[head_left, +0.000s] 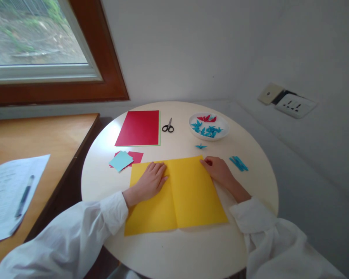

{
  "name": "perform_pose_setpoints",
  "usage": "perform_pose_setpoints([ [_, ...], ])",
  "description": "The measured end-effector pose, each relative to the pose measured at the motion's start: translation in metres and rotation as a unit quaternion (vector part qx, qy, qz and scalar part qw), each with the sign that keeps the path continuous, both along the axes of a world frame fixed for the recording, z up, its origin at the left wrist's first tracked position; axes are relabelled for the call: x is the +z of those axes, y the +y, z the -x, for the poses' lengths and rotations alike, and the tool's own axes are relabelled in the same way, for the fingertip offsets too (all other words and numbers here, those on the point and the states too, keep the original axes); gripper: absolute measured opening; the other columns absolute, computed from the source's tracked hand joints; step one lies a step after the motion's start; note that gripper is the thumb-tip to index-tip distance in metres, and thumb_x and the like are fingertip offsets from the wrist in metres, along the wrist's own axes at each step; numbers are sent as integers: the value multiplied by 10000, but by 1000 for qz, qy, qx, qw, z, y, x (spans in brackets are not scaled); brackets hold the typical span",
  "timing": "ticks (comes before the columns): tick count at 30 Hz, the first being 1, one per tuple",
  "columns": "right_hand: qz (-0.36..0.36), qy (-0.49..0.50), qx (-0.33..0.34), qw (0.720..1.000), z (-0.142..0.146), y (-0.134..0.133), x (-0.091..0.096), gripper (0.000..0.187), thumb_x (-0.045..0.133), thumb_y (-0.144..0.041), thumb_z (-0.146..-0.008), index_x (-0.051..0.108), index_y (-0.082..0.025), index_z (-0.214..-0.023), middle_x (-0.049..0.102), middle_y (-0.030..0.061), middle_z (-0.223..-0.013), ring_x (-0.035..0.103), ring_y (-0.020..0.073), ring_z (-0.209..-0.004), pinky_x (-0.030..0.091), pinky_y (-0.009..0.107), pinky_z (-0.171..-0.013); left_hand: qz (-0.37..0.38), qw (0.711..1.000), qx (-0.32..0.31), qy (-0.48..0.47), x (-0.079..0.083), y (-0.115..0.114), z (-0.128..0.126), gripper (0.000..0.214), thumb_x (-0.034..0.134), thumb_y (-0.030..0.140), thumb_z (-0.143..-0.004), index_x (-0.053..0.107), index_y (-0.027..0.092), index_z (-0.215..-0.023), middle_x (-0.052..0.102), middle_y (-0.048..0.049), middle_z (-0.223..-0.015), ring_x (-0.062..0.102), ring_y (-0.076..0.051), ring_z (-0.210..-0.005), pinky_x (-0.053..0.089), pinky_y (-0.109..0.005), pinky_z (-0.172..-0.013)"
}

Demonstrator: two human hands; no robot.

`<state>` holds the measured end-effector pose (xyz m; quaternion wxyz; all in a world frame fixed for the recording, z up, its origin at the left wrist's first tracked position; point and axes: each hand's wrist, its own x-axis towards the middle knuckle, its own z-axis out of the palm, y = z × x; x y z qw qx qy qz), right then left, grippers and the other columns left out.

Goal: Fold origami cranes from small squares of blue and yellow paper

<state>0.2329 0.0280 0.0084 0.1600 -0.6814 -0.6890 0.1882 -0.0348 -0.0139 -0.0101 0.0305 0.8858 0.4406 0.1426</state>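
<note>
A yellow sheet of paper with a crease down its middle lies in front of me on the round white table. My left hand rests flat on its left half near the far edge, fingers stretched out. At the far right corner, my right hand pinches the paper between thumb and fingers. Just beyond the sheet sits a single blue paper crane. Small light-blue and red paper squares lie beyond the sheet's left corner, and folded blue paper strips lie right of my right hand.
At the back are a stack of red sheets with a green edge showing, black-handled scissors and a white plate of blue and red cranes. A wooden desk at left holds written papers and a pen.
</note>
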Motion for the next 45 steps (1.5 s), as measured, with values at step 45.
perform_pose_setpoints([
  [45,-44,15,42,998,-3,-14,-5,276,406,-341,-785,394,-200,-548,518,18,-580,454,145,-577,298,265,-552,-31,990,85,107,-18,6,-14,524,215,298,-936,319,42,-1380,333,-183,-1449,268,-277,-1361,188,-477,-1107],
])
